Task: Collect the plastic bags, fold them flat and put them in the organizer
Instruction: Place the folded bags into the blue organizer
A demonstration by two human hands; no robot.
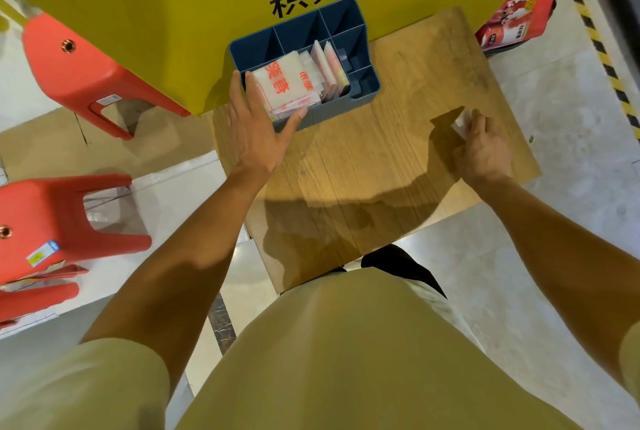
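Plastic bags, already folded flat, sit in the front compartment of the blue organizer at the far edge of the wooden counter, some lying flat on top and others standing on edge behind them. From the head view, your left hand lies with straight fingers along the near left corner of the organizer, thumb across its front rim beside the top bag; that grip is spread wide and holds nothing. Your right hand is out on the counter well apart from the organizer, fingers curled round a small white folded piece, probably another bag, though too little shows to be sure. The risk from here looks like this: the top bag rides high on the stack, so pushing one more in could spring the folds loose or nudge the organizer, which your left hand only steadies.
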